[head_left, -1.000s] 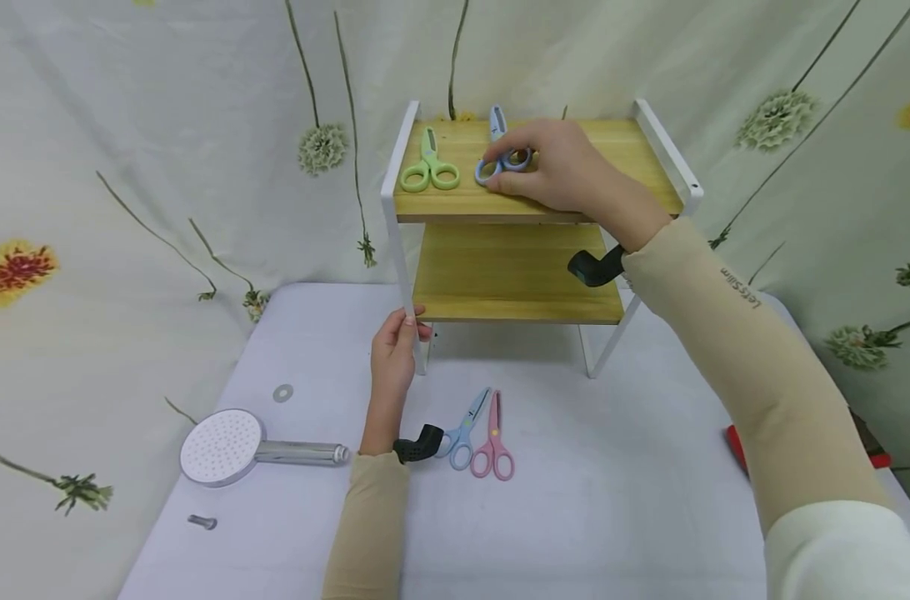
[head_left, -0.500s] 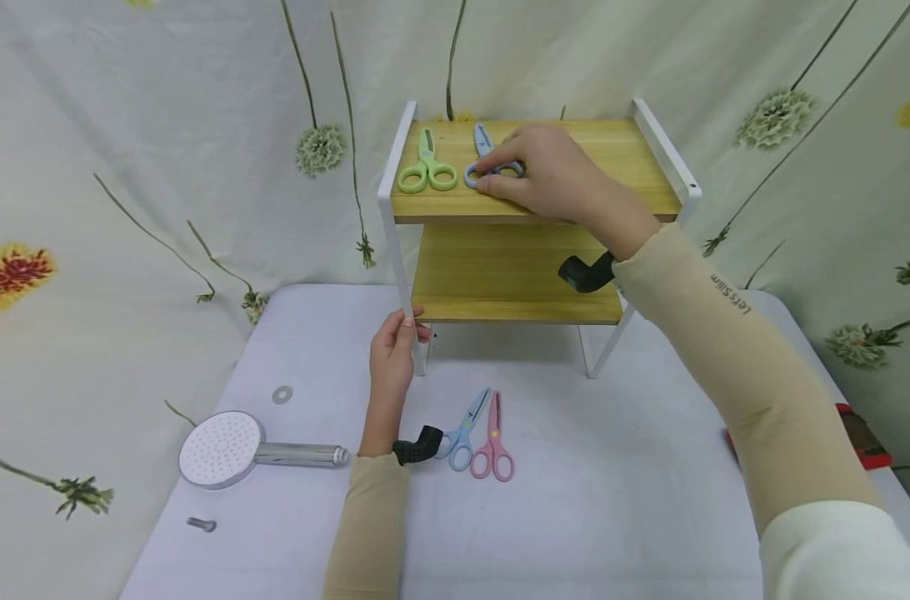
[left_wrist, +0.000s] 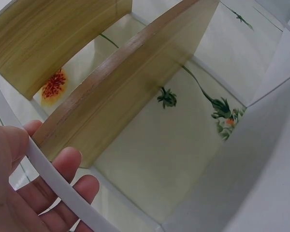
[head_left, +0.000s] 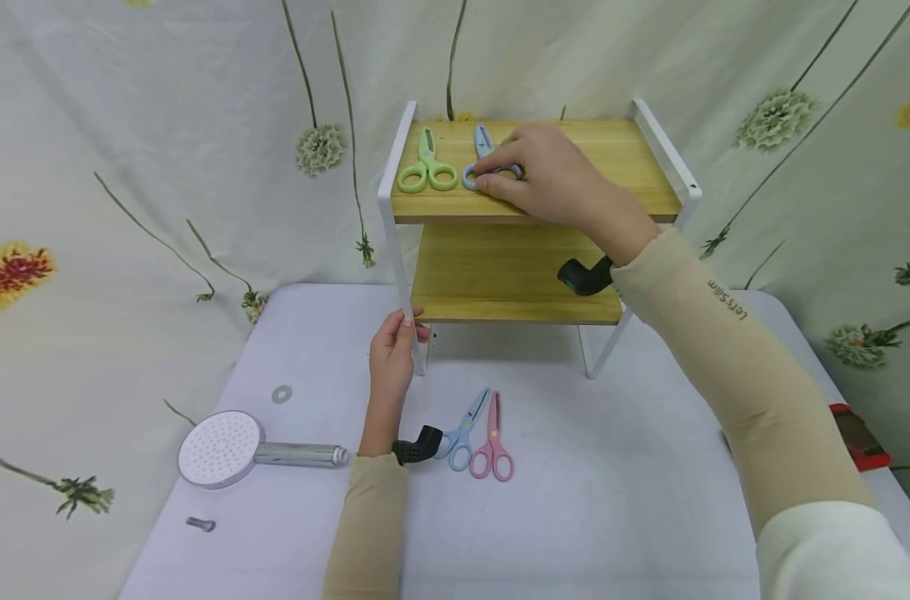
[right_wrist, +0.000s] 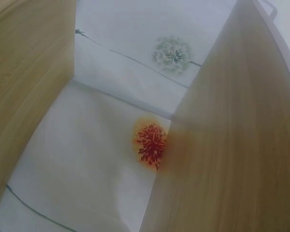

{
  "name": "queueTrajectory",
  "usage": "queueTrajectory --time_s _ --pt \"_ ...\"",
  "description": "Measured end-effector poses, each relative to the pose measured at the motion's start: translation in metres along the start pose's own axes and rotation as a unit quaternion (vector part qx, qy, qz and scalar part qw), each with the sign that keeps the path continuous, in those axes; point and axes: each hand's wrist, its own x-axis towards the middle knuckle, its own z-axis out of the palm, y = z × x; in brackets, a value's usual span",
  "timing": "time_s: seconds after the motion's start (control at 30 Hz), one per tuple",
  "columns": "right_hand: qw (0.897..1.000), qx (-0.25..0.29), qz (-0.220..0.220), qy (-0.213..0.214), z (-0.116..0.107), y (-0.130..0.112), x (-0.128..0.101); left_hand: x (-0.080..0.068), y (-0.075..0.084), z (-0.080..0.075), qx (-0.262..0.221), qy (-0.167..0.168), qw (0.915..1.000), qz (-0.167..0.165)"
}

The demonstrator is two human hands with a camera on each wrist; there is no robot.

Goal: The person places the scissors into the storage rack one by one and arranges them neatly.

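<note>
A two-tier shelf [head_left: 515, 275] with wooden boards and a white frame stands at the back of the table. My right hand [head_left: 548, 175] pinches the handles of light-blue scissors [head_left: 484, 140] on its top board, blades pointing to the back. Green scissors [head_left: 427, 162] lie just left of them on the same board. Low on the shelf's left side, my left hand [head_left: 392, 346] grips the white leg; in the left wrist view its fingers [left_wrist: 67, 162] curl round the frame. On the table in front lie another pair of blue scissors [head_left: 464, 433] and pink scissors [head_left: 493, 442].
To the left lies a shower head [head_left: 222, 450] with a chrome handle, near a metal washer [head_left: 282, 394] and a small metal bolt-like piece [head_left: 201, 524]. A red and dark object [head_left: 860, 437] sits at the right edge, partly behind the right sleeve. A floral cloth hangs behind.
My right hand has shifted slightly left with the blue scissors, which moved closer to the green pair and now lie lower on the board. The left hand has kept its place.
</note>
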Motion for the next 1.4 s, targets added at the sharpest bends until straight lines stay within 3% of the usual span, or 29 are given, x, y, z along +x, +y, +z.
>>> queueTrajectory --time_s 0.7,1.17,1.3,1.4 --pt "1.000 -0.016 0.000 0.001 0.000 -0.002 -0.003 -0.001 -0.001 -0.001 -0.002 -0.001 1.0000 -0.004" --pt "1.000 -0.001 0.010 0.011 0.000 -0.001 -0.004 -0.002 0.004 0.001 -0.005 0.003 0.9998 0.017" --pt "0.999 0.003 -0.001 0.042 0.000 -0.002 -0.007 -0.002 0.004 0.000 -0.005 0.001 0.9999 0.011" --pt "0.995 0.015 -0.033 0.098 0.002 -0.003 -0.014 -0.002 0.004 0.000 -0.004 -0.002 1.0000 0.005"
